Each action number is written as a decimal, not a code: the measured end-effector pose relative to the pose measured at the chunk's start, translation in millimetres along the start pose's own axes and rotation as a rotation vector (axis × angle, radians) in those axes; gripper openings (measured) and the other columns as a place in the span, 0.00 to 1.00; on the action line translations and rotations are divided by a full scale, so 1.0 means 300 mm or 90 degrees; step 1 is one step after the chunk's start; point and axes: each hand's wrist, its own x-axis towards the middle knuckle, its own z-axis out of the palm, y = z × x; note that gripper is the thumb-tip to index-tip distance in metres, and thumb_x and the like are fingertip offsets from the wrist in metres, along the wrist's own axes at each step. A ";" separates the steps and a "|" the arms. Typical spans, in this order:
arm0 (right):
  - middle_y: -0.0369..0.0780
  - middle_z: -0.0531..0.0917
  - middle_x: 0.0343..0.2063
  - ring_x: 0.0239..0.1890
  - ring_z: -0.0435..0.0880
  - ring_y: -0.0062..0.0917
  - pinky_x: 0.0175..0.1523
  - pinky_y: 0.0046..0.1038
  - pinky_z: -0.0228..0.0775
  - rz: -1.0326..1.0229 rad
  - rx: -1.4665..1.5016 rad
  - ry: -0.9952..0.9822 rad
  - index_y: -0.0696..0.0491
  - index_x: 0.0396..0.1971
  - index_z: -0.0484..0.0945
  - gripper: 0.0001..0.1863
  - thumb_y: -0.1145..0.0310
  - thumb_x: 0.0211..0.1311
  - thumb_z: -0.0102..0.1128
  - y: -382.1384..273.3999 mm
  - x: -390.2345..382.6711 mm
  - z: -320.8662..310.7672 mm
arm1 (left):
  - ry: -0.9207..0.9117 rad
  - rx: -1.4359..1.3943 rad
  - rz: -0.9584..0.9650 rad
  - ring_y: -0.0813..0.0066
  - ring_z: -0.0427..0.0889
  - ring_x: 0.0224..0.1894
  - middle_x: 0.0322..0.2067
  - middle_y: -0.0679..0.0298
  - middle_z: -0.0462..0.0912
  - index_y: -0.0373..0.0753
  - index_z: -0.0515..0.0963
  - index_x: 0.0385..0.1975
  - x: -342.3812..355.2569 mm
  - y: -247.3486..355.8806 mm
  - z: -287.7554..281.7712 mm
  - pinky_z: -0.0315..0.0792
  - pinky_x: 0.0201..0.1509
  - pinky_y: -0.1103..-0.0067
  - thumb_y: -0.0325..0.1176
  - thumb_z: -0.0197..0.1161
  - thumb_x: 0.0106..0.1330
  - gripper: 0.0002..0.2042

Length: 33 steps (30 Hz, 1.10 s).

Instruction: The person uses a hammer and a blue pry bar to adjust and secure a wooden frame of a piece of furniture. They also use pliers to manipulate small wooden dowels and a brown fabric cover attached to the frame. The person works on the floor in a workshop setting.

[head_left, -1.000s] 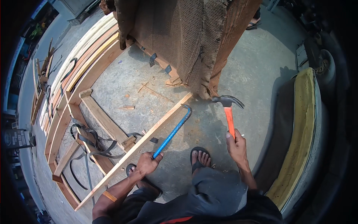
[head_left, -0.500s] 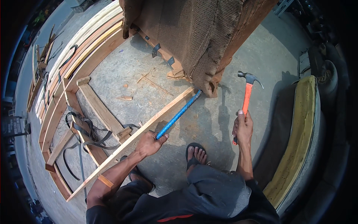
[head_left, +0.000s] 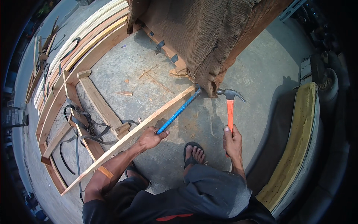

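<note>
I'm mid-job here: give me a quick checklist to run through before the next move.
1. Left grip: ok; the left hand is closed around the near end of the blue bar.
2. Right grip: ok; the right hand holds the hammer by its orange handle.
3. Bar's far end: cannot tell whether it is wedged; it meets the corner by the brown fabric.
4. Hammer head contact: cannot tell; it is right beside that corner.
5. Left hand clear of the hammer head: ok, well apart.
6. Footwear: probably not ok; the right sandal leaves the toes bare.
</note>
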 end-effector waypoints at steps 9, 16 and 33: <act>0.31 0.71 0.15 0.18 0.69 0.14 0.24 0.24 0.61 -0.069 -0.091 -0.022 0.57 0.38 0.76 0.20 0.52 0.78 0.52 -0.041 -0.041 0.008 | -0.051 0.007 0.010 0.72 0.72 0.14 0.13 0.65 0.71 0.38 0.75 0.19 0.037 -0.026 -0.108 0.65 0.18 0.71 0.65 0.61 0.67 0.31; 0.29 0.70 0.16 0.16 0.65 0.11 0.23 0.22 0.57 -0.115 -0.219 0.000 0.58 0.41 0.79 0.20 0.54 0.79 0.50 -0.033 -0.112 0.024 | 0.123 0.350 0.138 0.50 0.85 0.28 0.21 0.46 0.82 0.34 0.86 0.28 0.093 -0.016 -0.274 0.76 0.36 0.62 0.57 0.60 0.70 0.27; 0.30 0.72 0.18 0.17 0.66 0.13 0.23 0.22 0.58 0.107 -0.072 0.068 0.57 0.43 0.78 0.20 0.54 0.79 0.49 -0.041 -0.319 0.234 | 0.315 0.600 0.302 0.48 0.83 0.23 0.16 0.50 0.79 0.36 0.82 0.29 -0.008 0.017 -0.565 0.76 0.32 0.59 0.56 0.62 0.68 0.24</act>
